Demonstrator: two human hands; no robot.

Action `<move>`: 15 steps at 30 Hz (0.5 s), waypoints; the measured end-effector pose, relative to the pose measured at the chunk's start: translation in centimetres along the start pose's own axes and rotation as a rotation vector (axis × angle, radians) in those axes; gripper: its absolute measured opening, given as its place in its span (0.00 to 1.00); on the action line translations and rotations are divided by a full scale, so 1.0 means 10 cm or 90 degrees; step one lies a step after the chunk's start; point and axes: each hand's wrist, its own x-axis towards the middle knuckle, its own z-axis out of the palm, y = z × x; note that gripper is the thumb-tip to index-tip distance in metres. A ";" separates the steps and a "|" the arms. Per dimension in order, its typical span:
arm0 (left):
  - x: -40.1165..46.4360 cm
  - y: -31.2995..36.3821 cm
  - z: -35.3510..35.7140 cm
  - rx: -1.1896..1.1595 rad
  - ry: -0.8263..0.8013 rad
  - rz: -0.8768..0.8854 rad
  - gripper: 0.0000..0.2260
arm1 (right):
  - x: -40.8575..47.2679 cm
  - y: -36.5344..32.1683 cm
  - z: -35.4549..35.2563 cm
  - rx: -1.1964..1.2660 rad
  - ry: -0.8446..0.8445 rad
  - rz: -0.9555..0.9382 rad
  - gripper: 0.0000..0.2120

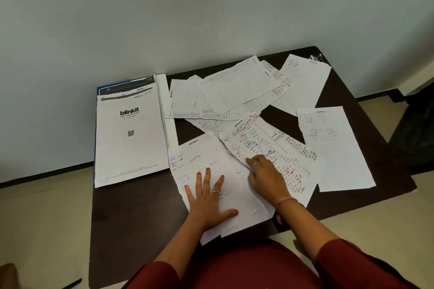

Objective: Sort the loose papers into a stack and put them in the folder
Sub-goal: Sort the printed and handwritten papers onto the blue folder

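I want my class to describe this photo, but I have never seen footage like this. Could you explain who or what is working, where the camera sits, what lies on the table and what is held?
No machine here: a person works with two bare hands. The one picture comes from a camera worn on the head, looking forward and down.

On the dark table lie loose handwritten sheets, spread and overlapping. At the left a stack topped by a printed blinkit sheet rests on a blue folder, of which only the edge shows.

The left hand lies flat, fingers spread, pressing the nearest sheet. The right hand has its grip, fingers curled, at the edge of a densely written sheet lying partly over it. Nothing is lifted off the table.
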 end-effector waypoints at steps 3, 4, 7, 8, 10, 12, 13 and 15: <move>0.01 -0.02 0.02 -0.002 0.014 0.006 0.46 | 0.02 0.01 0.02 0.025 -0.010 -0.007 0.23; 0.02 -0.02 0.02 -0.001 0.016 0.007 0.46 | 0.02 0.01 0.02 0.047 -0.008 0.002 0.25; 0.04 -0.03 0.00 0.013 0.042 0.006 0.47 | 0.04 0.06 -0.04 0.106 0.045 0.027 0.25; 0.05 -0.03 -0.02 0.010 0.061 0.003 0.46 | 0.05 0.11 -0.07 0.118 0.065 0.037 0.24; 0.08 -0.01 -0.06 -0.014 0.104 -0.010 0.44 | 0.06 0.22 -0.16 0.139 0.097 0.064 0.22; 0.11 0.05 -0.11 -0.039 0.151 -0.019 0.42 | 0.08 0.37 -0.27 0.155 0.122 0.094 0.20; 0.13 0.10 -0.14 -0.049 0.171 -0.020 0.42 | 0.09 0.45 -0.32 0.160 0.130 0.110 0.20; 0.20 0.21 -0.20 -0.070 0.207 -0.018 0.41 | 0.13 0.60 -0.42 0.162 0.142 0.144 0.19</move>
